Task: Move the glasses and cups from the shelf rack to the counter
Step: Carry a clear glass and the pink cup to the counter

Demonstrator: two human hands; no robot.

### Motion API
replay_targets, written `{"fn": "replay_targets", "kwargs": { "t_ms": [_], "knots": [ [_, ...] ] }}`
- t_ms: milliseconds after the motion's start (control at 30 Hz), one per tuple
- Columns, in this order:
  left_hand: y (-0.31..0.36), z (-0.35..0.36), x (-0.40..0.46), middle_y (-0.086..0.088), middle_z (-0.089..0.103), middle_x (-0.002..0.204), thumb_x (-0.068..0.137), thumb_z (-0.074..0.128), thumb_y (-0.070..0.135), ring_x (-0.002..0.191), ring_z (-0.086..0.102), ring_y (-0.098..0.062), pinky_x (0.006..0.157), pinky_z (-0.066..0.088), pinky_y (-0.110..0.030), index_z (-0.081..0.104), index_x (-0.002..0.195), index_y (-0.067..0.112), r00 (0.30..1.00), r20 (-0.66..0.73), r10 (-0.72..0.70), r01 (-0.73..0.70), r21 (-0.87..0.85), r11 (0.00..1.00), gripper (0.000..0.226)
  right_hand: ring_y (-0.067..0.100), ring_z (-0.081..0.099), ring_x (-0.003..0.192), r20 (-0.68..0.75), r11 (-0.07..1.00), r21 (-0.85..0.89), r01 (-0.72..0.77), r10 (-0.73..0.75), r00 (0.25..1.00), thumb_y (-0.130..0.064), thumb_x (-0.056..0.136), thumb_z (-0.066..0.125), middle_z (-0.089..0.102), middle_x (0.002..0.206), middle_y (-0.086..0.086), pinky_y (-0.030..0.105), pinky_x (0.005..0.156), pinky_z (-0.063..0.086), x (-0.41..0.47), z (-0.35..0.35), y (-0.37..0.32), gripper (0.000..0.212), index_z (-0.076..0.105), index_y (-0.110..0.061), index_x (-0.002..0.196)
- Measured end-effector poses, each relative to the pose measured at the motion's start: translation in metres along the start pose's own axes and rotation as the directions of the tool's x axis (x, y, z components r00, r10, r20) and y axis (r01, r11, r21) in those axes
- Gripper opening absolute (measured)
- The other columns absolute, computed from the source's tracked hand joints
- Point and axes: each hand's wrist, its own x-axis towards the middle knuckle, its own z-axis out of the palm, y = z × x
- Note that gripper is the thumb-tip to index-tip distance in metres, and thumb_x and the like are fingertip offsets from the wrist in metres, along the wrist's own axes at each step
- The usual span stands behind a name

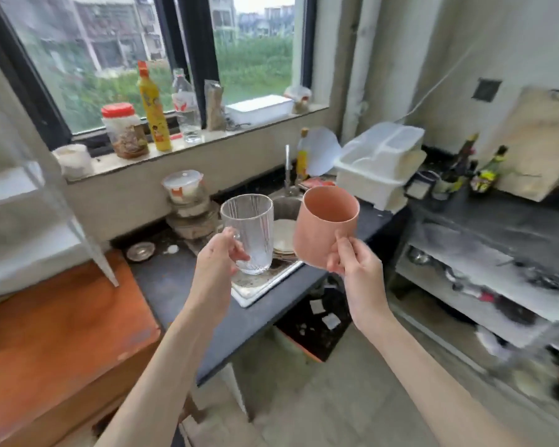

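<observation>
Bottle labels at 11 o'clock were too blurred to read. Left hand (218, 258) grip pinched the clear ribbed glass (250, 232) by its handle; right hand (352, 261) grip pinched the pink cup (323, 225) at 1 o'clock. Both were held apart in the air above the dark bench (175, 285).

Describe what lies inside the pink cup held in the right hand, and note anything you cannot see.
The pink cup tilts its mouth toward the camera; the visible inner wall is bare. Its bottom is hidden by the near rim, so contents there cannot be ruled out.

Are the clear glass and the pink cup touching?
Apart. The head view shows sink and plates in a gap between the clear glass and pink cup.
</observation>
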Motion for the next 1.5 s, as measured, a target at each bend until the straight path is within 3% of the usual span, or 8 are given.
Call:
{"fn": "replay_targets", "kwargs": {
  "t_ms": [233, 300, 433, 633, 900, 1033, 1167, 1500],
  "knots": [
    [-0.045, 0.224, -0.042, 0.005, 0.057, 0.065, 0.094, 0.038, 0.033, 0.076, 0.053, -0.013, 0.081, 0.04, -0.035, 0.048, 0.057, 0.021, 0.962, 0.254, -0.101, 0.106, -0.006, 0.994, 0.04, 0.011, 0.05, 0.061, -0.221, 0.997, -0.073, -0.028, 0.011, 0.975, -0.034, 0.094, 0.047, 0.052, 0.049, -0.008, 0.049, 0.087, 0.047, 0.023, -0.225, 0.005, 0.035, 0.056, -0.027, 0.061],
    [-0.052, 0.279, -0.054, 0.002, 0.059, 0.069, 0.093, 0.039, 0.034, 0.081, 0.056, -0.014, 0.083, 0.04, -0.037, 0.048, 0.051, 0.025, 0.923, 0.364, -0.127, 0.135, 0.005, 0.991, 0.045, 0.012, 0.05, 0.062, -0.312, 0.995, -0.084, -0.045, 0.017, 0.95, -0.033, 0.095, 0.047, 0.051, 0.048, -0.009, 0.048, 0.086, 0.047, 0.026, -0.279, 0.007, 0.035, 0.054, -0.024, 0.062],
    [-0.059, 0.378, -0.068, -0.006, 0.06, 0.082, 0.092, 0.04, 0.032, 0.091, 0.057, -0.016, 0.086, 0.041, -0.039, 0.052, 0.047, 0.027, 0.837, 0.532, -0.13, 0.123, 0.049, 0.991, 0.046, 0.013, 0.049, 0.059, -0.471, 0.995, -0.07, -0.072, 0.031, 0.882, -0.039, 0.092, 0.051, 0.051, 0.048, -0.008, 0.031, 0.064, 0.04, 0.036, -0.373, 0.013, 0.037, 0.054, -0.024, 0.058],
    [-0.082, 0.52, -0.068, -0.004, 0.058, 0.081, 0.095, 0.042, 0.032, 0.089, 0.056, -0.017, 0.086, 0.043, -0.036, 0.053, 0.062, 0.018, 0.731, 0.667, -0.144, 0.108, 0.095, 0.99, 0.037, 0.013, 0.05, 0.061, -0.647, 0.994, -0.08, -0.075, 0.005, 0.763, -0.035, 0.091, 0.053, 0.053, 0.053, -0.009, 0.041, 0.074, 0.043, 0.065, -0.484, 0.033, 0.034, 0.056, -0.018, 0.063],
    [-0.104, 0.711, -0.023, -0.004, 0.055, 0.076, 0.09, 0.045, 0.026, 0.087, 0.052, -0.022, 0.087, 0.041, -0.041, 0.049, 0.064, 0.016, 0.594, 0.77, -0.234, 0.154, 0.177, 0.972, 0.029, 0.018, 0.049, 0.066, -0.768, 0.995, -0.057, -0.086, 0.011, 0.64, -0.036, 0.09, 0.056, 0.054, 0.058, -0.002, 0.039, 0.074, 0.045, 0.164, -0.614, 0.053, 0.035, 0.059, -0.021, 0.059],
    [-0.102, 0.803, 0.0, -0.006, 0.06, 0.084, 0.092, 0.045, 0.025, 0.094, 0.055, -0.021, 0.085, 0.038, -0.039, 0.05, 0.067, 0.012, 0.57, 0.784, -0.248, 0.147, 0.2, 0.969, 0.029, 0.015, 0.052, 0.065, -0.795, 0.992, -0.068, -0.11, 0.013, 0.606, -0.038, 0.09, 0.055, 0.055, 0.058, -0.005, 0.044, 0.08, 0.05, 0.216, -0.669, 0.054, 0.034, 0.06, -0.018, 0.063],
    [-0.108, 0.871, 0.013, -0.001, 0.061, 0.073, 0.092, 0.047, 0.024, 0.093, 0.058, -0.022, 0.089, 0.046, -0.039, 0.048, 0.062, 0.01, 0.533, 0.799, -0.278, 0.174, 0.217, 0.96, 0.034, 0.015, 0.051, 0.065, -0.818, 0.988, -0.065, -0.14, 0.028, 0.574, -0.034, 0.091, 0.054, 0.051, 0.059, -0.004, 0.047, 0.082, 0.05, 0.25, -0.715, 0.063, 0.04, 0.054, -0.005, 0.065],
    [-0.172, 1.026, 0.03, -0.003, 0.064, 0.077, 0.09, 0.05, 0.018, 0.087, 0.059, -0.021, 0.096, 0.046, -0.043, 0.053, 0.067, 0.003, 0.478, 0.784, -0.397, 0.2, 0.343, 0.918, 0.028, 0.019, 0.047, 0.069, -0.854, 0.971, 0.039, -0.238, 0.156, 0.496, -0.032, 0.089, 0.057, 0.05, 0.058, -0.002, 0.054, 0.081, 0.048, 0.337, -0.858, 0.131, 0.041, 0.052, -0.009, 0.055]
  ]
}}
